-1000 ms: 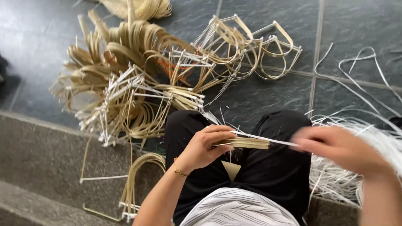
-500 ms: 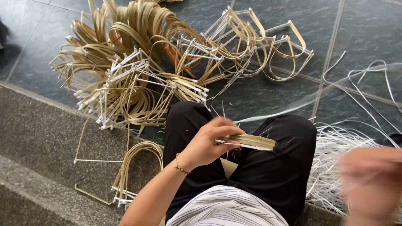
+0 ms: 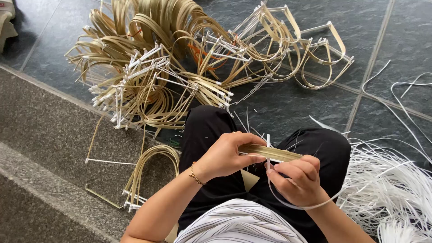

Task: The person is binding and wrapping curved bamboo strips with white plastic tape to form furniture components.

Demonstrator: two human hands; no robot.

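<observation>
A flat bundle of thin tan bamboo strips [image 3: 274, 153] lies across my lap over black trousers. My left hand [image 3: 227, 155] is closed around the bundle's left part. My right hand [image 3: 297, 180] sits at its right end, pinching a white plastic strap [image 3: 292, 206]. The strap loops down under my right hand and runs off to the right. A short upright bit of the white strap [image 3: 268, 140] shows against the bundle between my hands.
A large heap of bent bamboo loops tied with white straps [image 3: 171, 76] covers the dark tiled floor ahead. One finished loop [image 3: 148, 173] lies on the grey stone step at left. A mass of loose white straps [image 3: 396, 189] lies at right.
My right hand has come back from far out at the right to the bundle's right end, bringing the white strap into a loop. My left hand stayed closed on the bundle.
</observation>
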